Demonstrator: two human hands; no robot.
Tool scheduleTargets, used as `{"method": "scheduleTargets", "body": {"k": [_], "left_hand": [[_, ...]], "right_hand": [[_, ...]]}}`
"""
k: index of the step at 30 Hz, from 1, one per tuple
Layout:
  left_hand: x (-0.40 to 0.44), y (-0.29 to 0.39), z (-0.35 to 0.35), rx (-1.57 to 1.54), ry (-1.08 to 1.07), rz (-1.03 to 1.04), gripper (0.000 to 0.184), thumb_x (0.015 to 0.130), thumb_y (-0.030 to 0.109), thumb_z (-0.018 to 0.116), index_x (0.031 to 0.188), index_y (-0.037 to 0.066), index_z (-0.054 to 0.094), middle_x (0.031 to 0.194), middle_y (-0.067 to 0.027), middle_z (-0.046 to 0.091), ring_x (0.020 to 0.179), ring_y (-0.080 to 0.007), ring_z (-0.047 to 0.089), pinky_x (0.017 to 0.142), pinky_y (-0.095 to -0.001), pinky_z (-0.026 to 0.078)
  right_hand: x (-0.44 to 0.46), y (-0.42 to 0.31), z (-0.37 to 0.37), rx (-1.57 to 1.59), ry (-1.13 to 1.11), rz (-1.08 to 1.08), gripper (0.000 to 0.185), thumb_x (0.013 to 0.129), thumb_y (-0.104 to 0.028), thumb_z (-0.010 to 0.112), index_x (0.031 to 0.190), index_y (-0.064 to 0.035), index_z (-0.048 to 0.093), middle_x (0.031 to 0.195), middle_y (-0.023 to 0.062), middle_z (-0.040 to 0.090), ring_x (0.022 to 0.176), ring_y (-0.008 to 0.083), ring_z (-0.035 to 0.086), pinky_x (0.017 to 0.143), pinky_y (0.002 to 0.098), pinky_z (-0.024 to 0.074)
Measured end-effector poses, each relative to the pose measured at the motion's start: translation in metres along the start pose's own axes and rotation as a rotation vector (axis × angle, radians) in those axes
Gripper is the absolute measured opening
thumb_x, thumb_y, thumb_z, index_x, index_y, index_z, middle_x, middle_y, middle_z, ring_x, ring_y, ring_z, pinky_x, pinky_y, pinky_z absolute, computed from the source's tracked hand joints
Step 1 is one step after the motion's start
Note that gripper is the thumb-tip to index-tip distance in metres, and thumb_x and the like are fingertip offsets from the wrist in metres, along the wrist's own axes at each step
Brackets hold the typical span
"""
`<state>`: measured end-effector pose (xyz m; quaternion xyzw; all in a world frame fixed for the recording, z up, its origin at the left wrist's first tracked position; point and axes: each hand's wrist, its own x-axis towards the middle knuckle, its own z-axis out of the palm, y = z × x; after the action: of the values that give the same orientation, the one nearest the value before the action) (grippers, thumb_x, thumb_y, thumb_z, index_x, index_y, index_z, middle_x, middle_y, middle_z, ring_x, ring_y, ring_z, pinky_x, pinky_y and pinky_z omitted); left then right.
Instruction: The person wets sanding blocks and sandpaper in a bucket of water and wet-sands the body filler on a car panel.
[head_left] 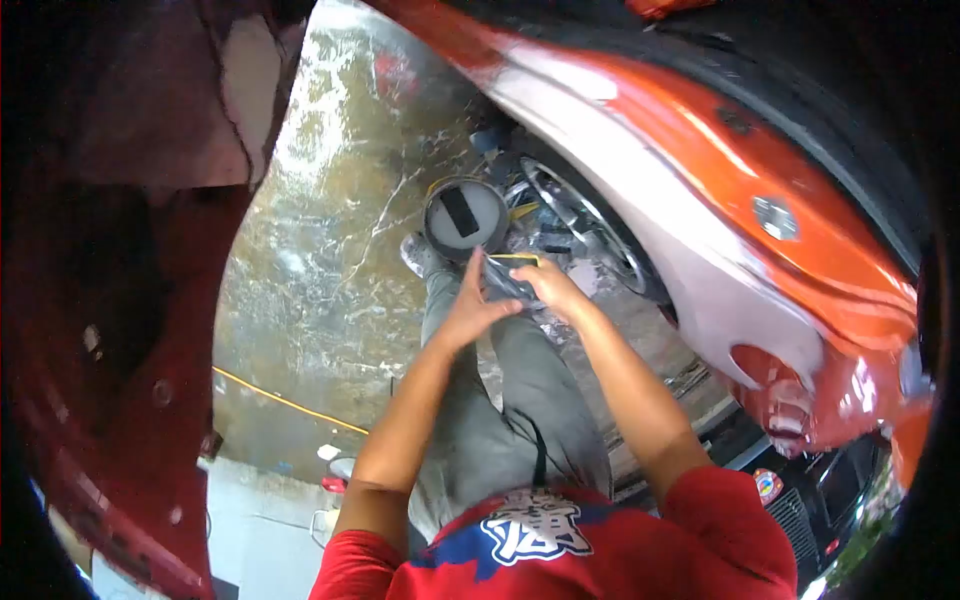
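My left hand [472, 312] has its thumb and fingers spread around the near side of a dark, flat piece with a yellow edge [512, 282]. On the far right side of that piece, my right hand [550, 288] has its fingers closed. The piece's exact kind is unclear. Just beyond my hands stands a round dark bucket [432, 236] with greyish contents. A black rectangular block [459, 211] shows inside its rim. Both hands are above my knees, in front of my grey trousers [545, 375].
An orange car body panel with a pale grey-white area [690, 230] curves along the right. A wheel [585, 225] is below it. A dark red panel [130, 350] rises at the left. The wet, stained floor [320, 290] carries a yellow cable [290, 402].
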<state>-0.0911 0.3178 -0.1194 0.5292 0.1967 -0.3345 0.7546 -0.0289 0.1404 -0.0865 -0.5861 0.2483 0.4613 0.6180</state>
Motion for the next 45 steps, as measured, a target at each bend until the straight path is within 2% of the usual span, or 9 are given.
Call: {"method": "scheduleTargets", "body": {"k": [3, 6, 8, 18, 23, 30, 33, 38, 45], "left_hand": [[0.077, -0.075, -0.057, -0.157, 0.199, -0.266, 0.079, 0.086, 0.025, 0.080, 0.149, -0.001, 0.040, 0.111, -0.0072, 0.066, 0.095, -0.0223, 0.067, 0.084, -0.0389, 0.055], [0.161, -0.174, -0.103, 0.208, 0.238, -0.390, 0.048, 0.095, 0.036, 0.066, 0.126, -0.001, 0.061, 0.092, -0.0081, 0.067, 0.088, -0.0201, 0.067, 0.076, -0.0362, 0.052], [0.211, -0.235, -0.111, -0.075, 0.446, -0.330, 0.041, 0.095, 0.038, 0.061, 0.107, -0.001, 0.070, 0.082, -0.0137, 0.066, 0.085, -0.0234, 0.067, 0.074, -0.0380, 0.051], [0.301, -0.393, -0.146, 0.412, 0.558, -0.391, 0.038, 0.096, 0.028, 0.048, 0.111, 0.000, 0.070, 0.107, -0.0248, 0.071, 0.100, -0.0409, 0.068, 0.089, -0.0500, 0.050], [0.222, -0.226, -0.104, 0.144, 0.722, -0.420, 0.059, 0.087, 0.027, 0.063, 0.139, 0.001, 0.053, 0.124, -0.0235, 0.063, 0.118, -0.0416, 0.059, 0.104, -0.0475, 0.045], [0.059, 0.041, -0.031, 0.883, -0.212, 0.388, 0.080, 0.087, 0.023, 0.074, 0.155, 0.006, 0.036, 0.148, -0.0242, 0.050, 0.135, -0.0397, 0.050, 0.112, -0.0436, 0.039], [0.009, 0.140, 0.030, 0.611, -0.425, 0.053, 0.076, 0.092, 0.017, 0.070, 0.158, 0.011, 0.032, 0.153, -0.0216, 0.046, 0.135, -0.0381, 0.051, 0.113, -0.0411, 0.040], [-0.014, 0.155, 0.105, 0.656, -0.151, 0.592, 0.063, 0.099, 0.001, 0.050, 0.158, 0.014, 0.033, 0.148, -0.0226, 0.051, 0.133, -0.0385, 0.053, 0.109, -0.0416, 0.043], [0.002, 0.153, 0.185, 1.055, 0.360, 0.450, 0.060, 0.094, 0.015, 0.062, 0.151, 0.025, 0.046, 0.139, -0.0188, 0.053, 0.124, -0.0379, 0.055, 0.110, -0.0599, 0.038]], "right_hand": [[0.108, 0.057, -0.018, 0.014, -0.003, 0.172, 0.037, 0.091, -0.018, 0.060, 0.121, 0.0021, 0.066, 0.111, 0.0078, 0.069, 0.096, 0.0174, 0.063, 0.086, 0.0313, 0.0491], [0.215, 0.137, -0.022, 0.078, 0.189, 0.242, 0.035, 0.092, -0.021, 0.060, 0.120, -0.0005, 0.067, 0.107, 0.0081, 0.069, 0.095, 0.0184, 0.064, 0.084, 0.0323, 0.0500], [0.260, 0.164, -0.013, 0.165, 0.351, 0.233, 0.033, 0.092, -0.023, 0.061, 0.116, -0.0012, 0.068, 0.100, 0.0080, 0.070, 0.093, 0.0180, 0.064, 0.081, 0.0322, 0.0514], [0.382, 0.234, -0.036, -0.333, 0.229, 0.352, 0.037, 0.091, -0.031, 0.061, 0.111, -0.0004, 0.066, 0.099, 0.0134, 0.067, 0.087, 0.0233, 0.063, 0.072, 0.0397, 0.0499], [0.280, 0.173, -0.025, -0.003, 0.352, 0.202, 0.031, 0.090, -0.017, 0.058, 0.115, -0.0017, 0.066, 0.097, 0.0091, 0.067, 0.093, 0.0191, 0.061, 0.078, 0.0352, 0.0505], [0.042, -0.002, -0.041, -0.590, -0.084, -0.292, 0.022, 0.084, -0.008, 0.057, 0.101, -0.0006, 0.070, 0.108, 0.0123, 0.065, 0.107, 0.0227, 0.061, 0.092, 0.0351, 0.0487], [-0.061, -0.075, -0.032, -0.580, -0.107, -0.459, 0.020, 0.084, -0.005, 0.059, 0.101, -0.0002, 0.068, 0.108, 0.0140, 0.063, 0.108, 0.0271, 0.061, 0.096, 0.0361, 0.0477], [-0.222, -0.166, -0.028, -1.151, 0.388, -0.771, 0.037, 0.087, -0.010, 0.067, 0.123, -0.0017, 0.063, 0.131, 0.0179, 0.058, 0.125, 0.0366, 0.054, 0.109, 0.0470, 0.0419], [-0.444, -0.264, -0.073, -1.731, 0.589, -0.744, 0.043, 0.087, -0.004, 0.065, 0.130, -0.0046, 0.061, 0.145, 0.0178, 0.053, 0.135, 0.0377, 0.049, 0.114, 0.0489, 0.0375]]}}
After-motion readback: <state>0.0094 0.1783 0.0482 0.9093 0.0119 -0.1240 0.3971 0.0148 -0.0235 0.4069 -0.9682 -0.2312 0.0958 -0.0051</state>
